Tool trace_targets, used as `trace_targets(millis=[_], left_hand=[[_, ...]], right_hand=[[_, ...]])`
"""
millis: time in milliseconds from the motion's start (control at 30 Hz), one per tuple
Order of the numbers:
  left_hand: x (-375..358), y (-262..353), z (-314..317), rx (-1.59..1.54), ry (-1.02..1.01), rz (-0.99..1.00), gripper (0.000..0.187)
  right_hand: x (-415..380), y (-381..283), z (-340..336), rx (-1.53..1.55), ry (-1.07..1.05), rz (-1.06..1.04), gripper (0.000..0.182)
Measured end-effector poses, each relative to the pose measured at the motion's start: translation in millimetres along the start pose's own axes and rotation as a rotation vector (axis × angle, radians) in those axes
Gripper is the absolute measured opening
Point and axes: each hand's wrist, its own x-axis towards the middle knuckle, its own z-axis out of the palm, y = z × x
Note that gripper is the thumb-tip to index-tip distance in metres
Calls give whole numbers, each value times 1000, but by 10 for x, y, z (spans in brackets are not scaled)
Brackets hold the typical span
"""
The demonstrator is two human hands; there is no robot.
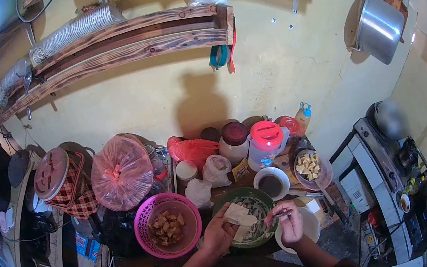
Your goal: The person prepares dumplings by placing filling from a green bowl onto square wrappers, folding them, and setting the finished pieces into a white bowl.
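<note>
My left hand (218,235) is closed on a soft, pale white piece (239,214), whose kind I cannot make out, above a green bowl (219,206). White paste (253,205) streaks the inside of that bowl. Closed fingers of my right hand (290,223) hold a thin metal utensil (274,215), seemingly a spoon; its far end reaches toward the white piece. A white bowl (311,224) lies partly beneath my right hand. Just behind the green bowl stands a white bowl of dark liquid (272,184).
On the left, a pink basket (141,223) holds brown chunks. At right, a clear bowl (325,174) contains pale cubes, with a knife (341,216) nearby. A pitcher (266,147), jars and bags line the wall. A stove (380,146) stands far right; a wooden shelf (155,46) hangs above.
</note>
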Motion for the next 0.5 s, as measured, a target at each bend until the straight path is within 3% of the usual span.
trace_targets(millis=[233,500], left_hand=[[14,3,-33,-34,40,36,48],[3,30,14,39,69,88,47]], right_hand=[[63,-39,-26,76,16,76,18],[198,13,-103,391,280,227,18]])
